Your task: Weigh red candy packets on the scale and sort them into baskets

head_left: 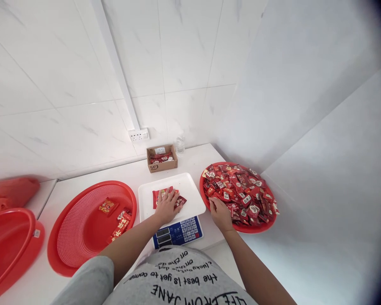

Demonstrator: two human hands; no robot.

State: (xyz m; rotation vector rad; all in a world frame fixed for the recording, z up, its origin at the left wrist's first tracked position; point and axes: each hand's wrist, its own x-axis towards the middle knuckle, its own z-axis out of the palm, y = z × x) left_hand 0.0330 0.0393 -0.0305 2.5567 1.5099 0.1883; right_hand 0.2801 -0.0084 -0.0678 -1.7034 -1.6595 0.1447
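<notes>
My left hand lies with fingers spread over red packets on the white tray of a weighing scale. A darker red packet shows beside its fingertips. My right hand is at the left rim of a red basket heaped with small red packets. Its fingers are curled together near the packets, and whatever they hold is too small to make out. The scale's blue keypad panel faces me below the tray.
A red mesh basket with several packets stands at the left, beside another red basket and a red bag. Behind the tray are a small cardboard box holding packets and a clear bottle near the wall.
</notes>
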